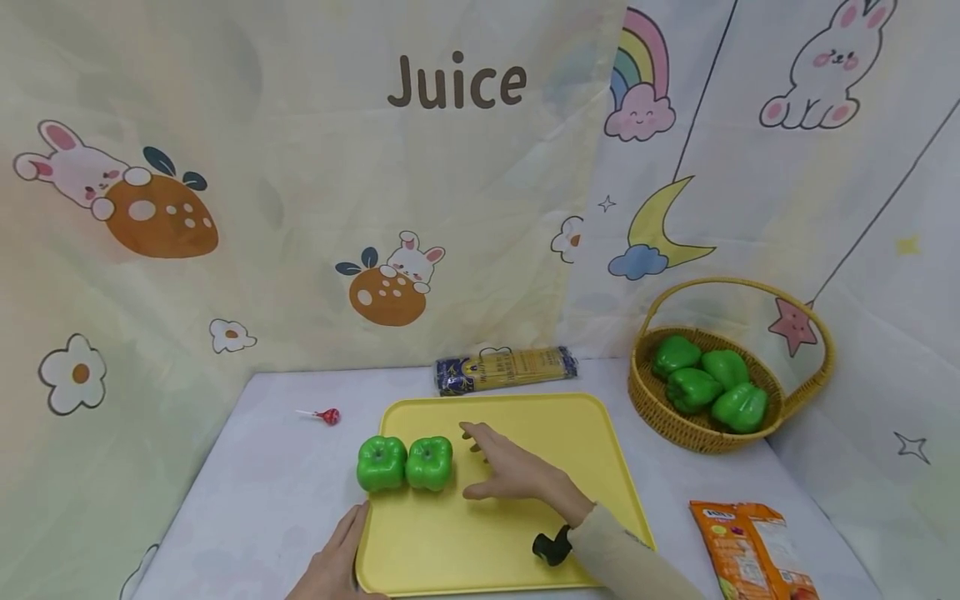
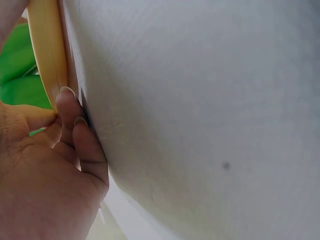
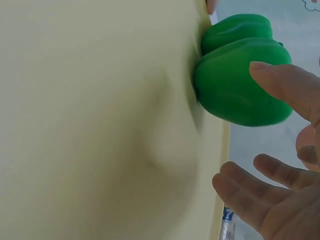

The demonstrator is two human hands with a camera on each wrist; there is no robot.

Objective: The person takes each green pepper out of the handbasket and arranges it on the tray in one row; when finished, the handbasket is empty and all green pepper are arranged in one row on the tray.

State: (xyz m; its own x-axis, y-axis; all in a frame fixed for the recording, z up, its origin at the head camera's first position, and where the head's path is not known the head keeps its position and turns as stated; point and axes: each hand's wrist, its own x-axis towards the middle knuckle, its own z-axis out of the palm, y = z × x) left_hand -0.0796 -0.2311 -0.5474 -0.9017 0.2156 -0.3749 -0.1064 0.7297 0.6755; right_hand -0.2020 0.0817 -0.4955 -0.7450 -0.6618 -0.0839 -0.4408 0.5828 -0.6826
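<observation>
Two green bell peppers, a left one [image 1: 382,463] and a right one [image 1: 430,463], sit side by side on the left part of a yellow tray [image 1: 510,533]. My left hand [image 1: 337,554] is at the tray's near left corner; in the left wrist view its thumb and curled fingers [image 2: 90,155] hold the rim [image 2: 50,45]. My right hand [image 1: 510,467] hovers over the tray, just right of the peppers, fingers spread and holding nothing. In the right wrist view the thumb overlaps the nearer pepper [image 3: 242,85], with the other fingers [image 3: 250,192] apart below it.
A wicker basket [image 1: 675,429] with several green bell peppers stands at the back right. Behind the tray lies a pack of dry noodles [image 1: 517,371]. A red lollipop [image 1: 327,416] lies at the left, an orange snack bag [image 1: 750,546] at the right. Printed cloth surrounds the table.
</observation>
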